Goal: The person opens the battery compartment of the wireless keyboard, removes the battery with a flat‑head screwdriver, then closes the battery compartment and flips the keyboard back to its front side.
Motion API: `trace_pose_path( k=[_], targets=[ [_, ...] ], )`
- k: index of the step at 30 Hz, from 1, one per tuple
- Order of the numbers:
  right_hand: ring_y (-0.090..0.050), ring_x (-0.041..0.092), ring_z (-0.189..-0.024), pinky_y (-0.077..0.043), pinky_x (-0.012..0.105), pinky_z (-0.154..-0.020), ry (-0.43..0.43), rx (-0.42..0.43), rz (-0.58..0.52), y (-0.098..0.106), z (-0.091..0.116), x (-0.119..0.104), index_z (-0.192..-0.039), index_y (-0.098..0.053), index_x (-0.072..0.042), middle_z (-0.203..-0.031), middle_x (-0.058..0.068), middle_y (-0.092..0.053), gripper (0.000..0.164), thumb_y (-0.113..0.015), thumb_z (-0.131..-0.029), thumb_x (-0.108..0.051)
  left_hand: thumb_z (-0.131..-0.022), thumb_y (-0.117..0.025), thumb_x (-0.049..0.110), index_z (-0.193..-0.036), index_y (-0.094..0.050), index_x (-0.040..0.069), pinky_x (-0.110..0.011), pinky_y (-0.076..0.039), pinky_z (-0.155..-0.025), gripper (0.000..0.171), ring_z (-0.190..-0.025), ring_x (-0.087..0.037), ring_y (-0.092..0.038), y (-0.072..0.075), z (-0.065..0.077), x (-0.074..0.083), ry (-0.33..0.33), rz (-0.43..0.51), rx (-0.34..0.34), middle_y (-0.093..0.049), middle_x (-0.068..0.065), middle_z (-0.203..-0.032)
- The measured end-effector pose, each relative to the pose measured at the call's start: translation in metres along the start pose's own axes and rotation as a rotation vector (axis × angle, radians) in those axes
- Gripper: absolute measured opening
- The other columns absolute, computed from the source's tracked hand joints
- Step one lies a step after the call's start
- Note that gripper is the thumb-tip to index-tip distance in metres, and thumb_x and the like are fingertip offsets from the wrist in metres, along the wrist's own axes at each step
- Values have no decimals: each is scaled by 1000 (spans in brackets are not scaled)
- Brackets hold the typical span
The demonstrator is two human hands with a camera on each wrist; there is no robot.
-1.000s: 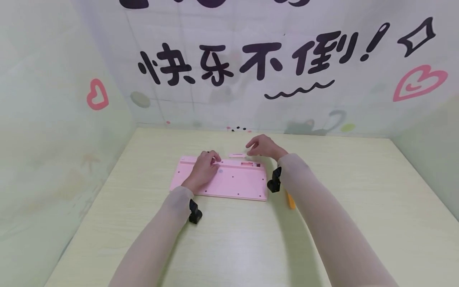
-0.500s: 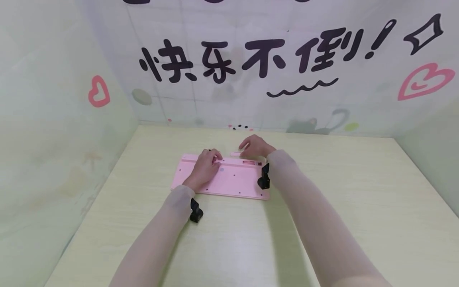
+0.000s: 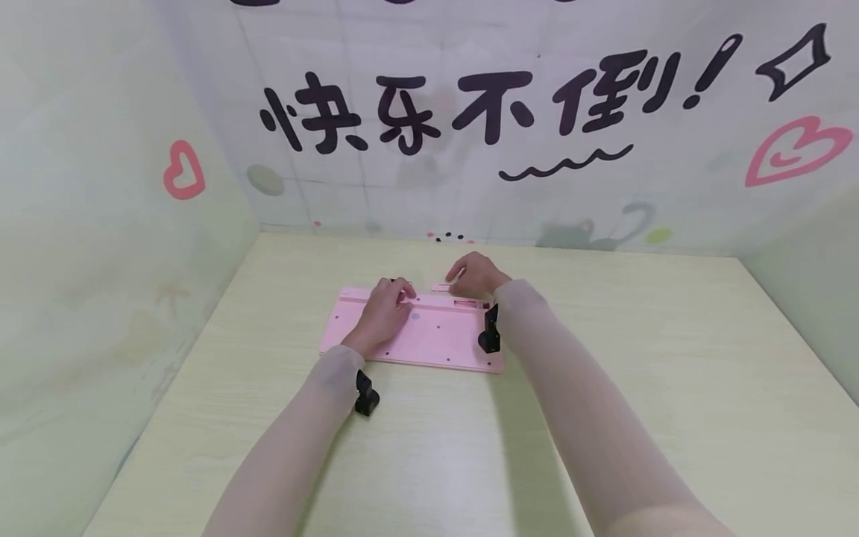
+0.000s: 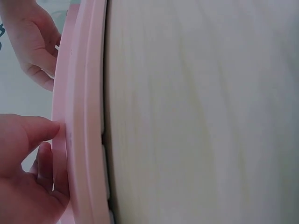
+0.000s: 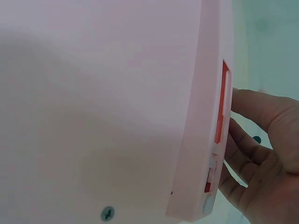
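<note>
A pink keyboard (image 3: 429, 339) lies upside down on the table, screw heads dotting its underside. Near its far right corner the battery compartment (image 3: 466, 303) is uncovered; the right wrist view shows its red inside. My left hand (image 3: 385, 309) grips the keyboard's far raised edge, thumb and bent fingers against the pink ridge (image 4: 60, 154) in the left wrist view. Beyond that edge, my right hand (image 3: 475, 274) pinches the right end of a small pink battery cover (image 3: 439, 287). In the right wrist view the keyboard's edge hides the fingertips of the right hand (image 5: 271, 154).
A small dark object (image 3: 393, 281) shows just behind the left fingers. Each wrist carries a black camera (image 3: 366, 395). A printed cloth wall (image 3: 429, 194) stands behind the pale table (image 3: 637, 358), with further walls at both sides.
My right hand has moved left and come down onto the battery cover's right end, and its sleeve now hides an orange object. My left hand has stayed at the keyboard.
</note>
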State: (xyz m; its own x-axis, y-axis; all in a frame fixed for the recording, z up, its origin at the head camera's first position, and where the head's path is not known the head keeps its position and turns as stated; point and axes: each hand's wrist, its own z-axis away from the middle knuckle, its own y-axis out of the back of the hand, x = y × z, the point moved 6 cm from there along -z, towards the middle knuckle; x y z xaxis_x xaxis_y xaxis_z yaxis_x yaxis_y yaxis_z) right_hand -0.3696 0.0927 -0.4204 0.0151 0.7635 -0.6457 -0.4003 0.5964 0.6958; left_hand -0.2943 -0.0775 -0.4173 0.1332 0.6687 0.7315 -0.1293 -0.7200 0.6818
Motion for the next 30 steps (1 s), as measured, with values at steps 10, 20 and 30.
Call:
trace_pose_path(
  k=[10, 20, 30],
  targets=[
    [-55, 23, -86, -48, 33, -74, 11, 43, 29, -2, 5, -7, -93, -70, -12, -97, 5, -62, 15, -66, -80, -7, -91, -54, 8, -103, -55, 11, -33, -41, -81, 12, -93, -21, -45, 1, 0, -2, -1, 0, -6, -45, -7, -99],
    [-54, 23, -86, -48, 33, -75, 33, 47, 28, 2, 8, -9, -91, -69, -9, -96, 6, -62, 13, -66, -80, -4, -90, -55, 7, -103, -55, 11, -32, -42, -82, 13, -94, -21, -45, 2, 0, -1, -9, 3, -4, -45, -8, -100],
    [-56, 23, -90, -46, 34, -83, 106, 41, 71, 8, 8, -13, -90, -69, -5, -98, 9, -62, 8, -66, -84, -5, -90, -55, 6, -102, -55, 10, -32, -41, -82, 13, -94, -21, -45, 2, 1, 1, -4, -8, -3, -45, -8, -99]
  ],
)
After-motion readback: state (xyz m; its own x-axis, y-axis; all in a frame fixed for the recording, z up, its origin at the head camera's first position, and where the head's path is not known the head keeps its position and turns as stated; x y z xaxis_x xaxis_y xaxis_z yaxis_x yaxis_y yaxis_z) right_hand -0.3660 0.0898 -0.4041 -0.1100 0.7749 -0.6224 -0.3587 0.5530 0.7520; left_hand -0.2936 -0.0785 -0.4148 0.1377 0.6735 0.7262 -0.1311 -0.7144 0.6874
